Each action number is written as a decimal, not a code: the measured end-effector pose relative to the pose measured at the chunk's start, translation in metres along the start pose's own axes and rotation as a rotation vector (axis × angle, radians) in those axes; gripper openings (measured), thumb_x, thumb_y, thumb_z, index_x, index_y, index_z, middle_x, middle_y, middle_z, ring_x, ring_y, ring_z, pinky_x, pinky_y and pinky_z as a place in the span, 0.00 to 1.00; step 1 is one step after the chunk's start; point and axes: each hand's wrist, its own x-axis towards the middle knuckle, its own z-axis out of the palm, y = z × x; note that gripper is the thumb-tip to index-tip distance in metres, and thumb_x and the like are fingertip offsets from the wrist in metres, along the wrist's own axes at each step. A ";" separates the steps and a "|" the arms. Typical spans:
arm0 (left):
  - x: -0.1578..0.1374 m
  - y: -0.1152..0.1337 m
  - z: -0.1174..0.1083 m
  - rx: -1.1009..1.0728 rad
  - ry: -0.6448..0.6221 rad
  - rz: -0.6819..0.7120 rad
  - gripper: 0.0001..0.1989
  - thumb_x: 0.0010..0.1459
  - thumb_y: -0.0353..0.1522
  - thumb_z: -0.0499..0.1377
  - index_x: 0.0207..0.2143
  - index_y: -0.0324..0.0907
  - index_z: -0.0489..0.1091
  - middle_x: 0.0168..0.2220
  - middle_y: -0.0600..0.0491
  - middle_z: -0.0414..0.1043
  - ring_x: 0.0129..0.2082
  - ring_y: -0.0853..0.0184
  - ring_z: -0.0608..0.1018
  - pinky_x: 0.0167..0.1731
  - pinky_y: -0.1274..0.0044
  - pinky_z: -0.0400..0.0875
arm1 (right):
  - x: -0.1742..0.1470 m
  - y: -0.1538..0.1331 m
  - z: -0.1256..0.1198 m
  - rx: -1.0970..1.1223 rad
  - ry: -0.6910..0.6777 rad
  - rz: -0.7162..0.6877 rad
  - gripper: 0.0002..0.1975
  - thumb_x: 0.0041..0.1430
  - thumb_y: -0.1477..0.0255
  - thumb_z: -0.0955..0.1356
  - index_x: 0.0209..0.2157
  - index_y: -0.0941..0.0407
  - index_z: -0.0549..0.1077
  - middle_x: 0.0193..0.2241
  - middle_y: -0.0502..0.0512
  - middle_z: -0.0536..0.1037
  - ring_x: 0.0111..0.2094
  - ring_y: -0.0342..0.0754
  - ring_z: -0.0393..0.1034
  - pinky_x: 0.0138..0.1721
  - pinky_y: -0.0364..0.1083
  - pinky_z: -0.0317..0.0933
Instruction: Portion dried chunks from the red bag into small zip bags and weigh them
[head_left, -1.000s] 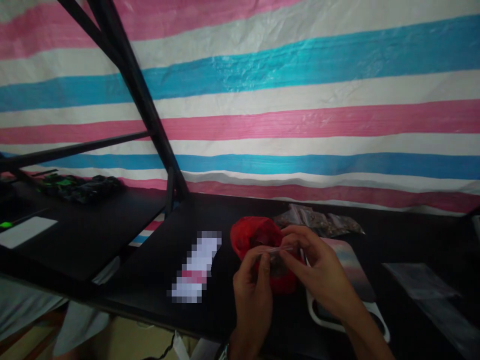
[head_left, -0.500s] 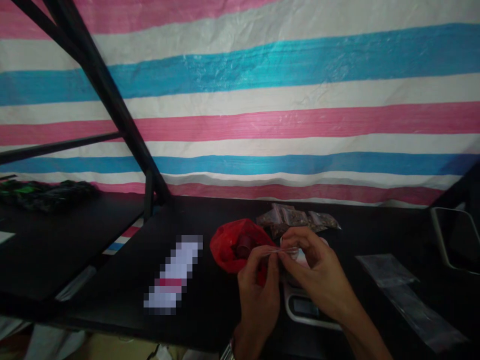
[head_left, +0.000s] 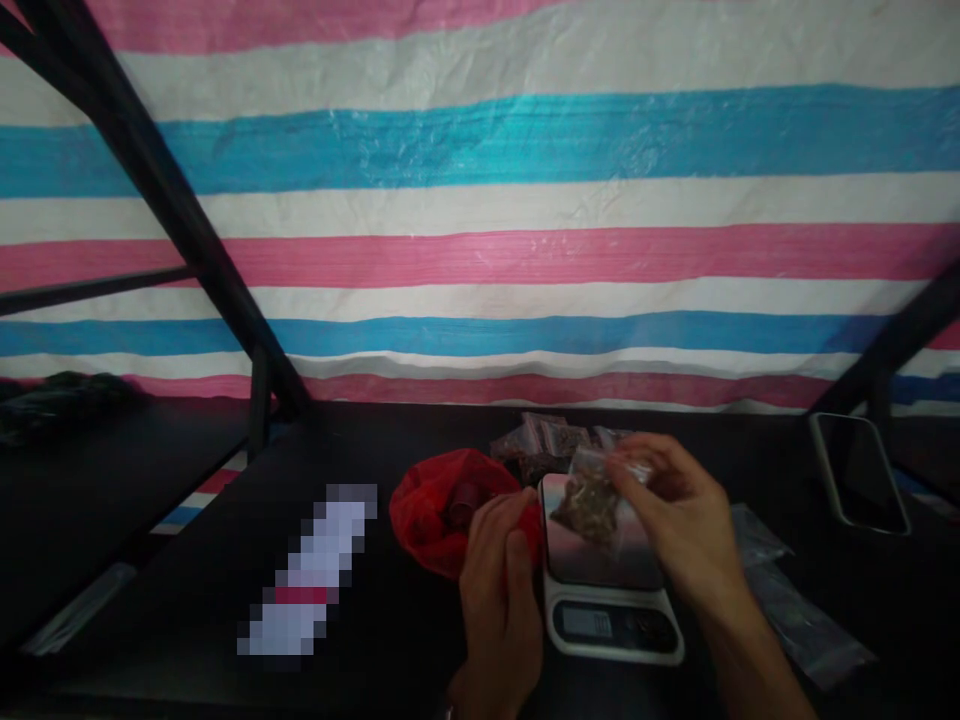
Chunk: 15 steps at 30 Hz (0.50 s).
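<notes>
My right hand (head_left: 686,515) pinches the top edge of a small clear zip bag (head_left: 589,505) holding brownish-green dried bits. The bag is over the metal plate of a white digital scale (head_left: 615,632); whether it touches the plate I cannot tell. A faint reading shows on the scale's display, too dim to make out. To the left of the scale, my left hand (head_left: 501,590) is open, fingers stretched out close together, with nothing visible in them. It partly covers a red plastic bag (head_left: 427,500), which is open and has a dark reddish round thing (head_left: 463,502) inside.
Several filled zip bags (head_left: 536,440) lie behind the scale. Flat clear plastic bags (head_left: 806,620) are to the right, with a phone (head_left: 859,470) beyond them. A blurred-out strip (head_left: 311,575) lies on the black table (head_left: 360,640) at left. Dark frame bars (head_left: 172,210) rise before striped sheeting.
Both hands were together on the zip bag's top; now they are apart. The right hand has brought the bag over the scale, and the left has let go. The view has shifted right.
</notes>
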 end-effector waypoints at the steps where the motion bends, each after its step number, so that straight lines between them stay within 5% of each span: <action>1: -0.002 -0.002 -0.003 0.048 0.027 0.009 0.19 0.74 0.25 0.50 0.58 0.47 0.75 0.53 0.51 0.81 0.55 0.67 0.79 0.58 0.75 0.72 | 0.009 0.004 -0.006 -0.024 0.127 -0.013 0.16 0.50 0.61 0.79 0.37 0.53 0.78 0.31 0.52 0.81 0.33 0.49 0.76 0.36 0.46 0.70; 4: -0.005 -0.006 -0.015 0.155 0.041 0.068 0.19 0.73 0.25 0.49 0.56 0.46 0.74 0.52 0.52 0.79 0.55 0.69 0.77 0.58 0.76 0.69 | 0.032 0.019 -0.019 -0.118 0.455 -0.085 0.20 0.47 0.57 0.78 0.38 0.54 0.78 0.33 0.55 0.81 0.36 0.52 0.76 0.40 0.51 0.71; 6: -0.004 -0.008 -0.024 0.212 0.041 0.105 0.18 0.73 0.24 0.48 0.54 0.45 0.74 0.50 0.53 0.78 0.54 0.69 0.76 0.58 0.76 0.68 | 0.040 0.029 -0.020 -0.211 0.528 -0.087 0.22 0.47 0.54 0.77 0.37 0.55 0.77 0.34 0.57 0.81 0.37 0.55 0.77 0.43 0.54 0.71; 11: -0.004 -0.009 -0.041 0.295 0.016 0.184 0.18 0.72 0.23 0.48 0.52 0.43 0.74 0.48 0.51 0.75 0.52 0.67 0.75 0.55 0.74 0.68 | 0.037 0.041 -0.020 -0.403 0.223 0.005 0.21 0.55 0.52 0.69 0.37 0.55 0.79 0.36 0.61 0.84 0.39 0.58 0.80 0.46 0.55 0.72; 15: -0.005 -0.009 -0.053 0.318 0.004 0.231 0.17 0.71 0.22 0.48 0.50 0.42 0.74 0.47 0.50 0.74 0.51 0.65 0.74 0.53 0.72 0.67 | 0.031 0.046 -0.067 -0.745 0.154 0.177 0.16 0.57 0.59 0.67 0.38 0.54 0.82 0.36 0.63 0.86 0.40 0.59 0.82 0.43 0.53 0.72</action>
